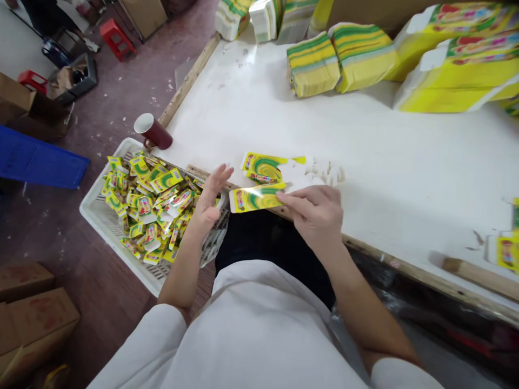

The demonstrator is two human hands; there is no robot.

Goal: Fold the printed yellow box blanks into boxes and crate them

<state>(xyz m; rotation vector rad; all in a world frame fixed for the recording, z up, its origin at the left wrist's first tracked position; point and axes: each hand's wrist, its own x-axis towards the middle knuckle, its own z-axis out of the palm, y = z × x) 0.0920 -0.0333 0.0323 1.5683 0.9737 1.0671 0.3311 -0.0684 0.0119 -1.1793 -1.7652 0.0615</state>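
Between thumb and fingers, my right hand (314, 210) pinches one end of a flat yellow-and-green printed carton (255, 198) at the table's front edge. My left hand (208, 202) is raised to the left of that carton, its fingers apart and nothing in it. Just behind the held carton, a few more flat cartons (263, 165) lie on the white table with their white flaps towards the right. Below and beyond my left hand stands a white plastic basket (99, 216), heaped with small yellow-and-green boxes (152, 200).
A maroon mug (156, 131) stands at the table's left corner beside the basket. Bundled carton stacks (314, 65) line the back of the white table (385, 173). A wooden strip (478, 278) lies near the front right. Red stools (117, 39) and cardboard boxes (38, 319) are on the floor.
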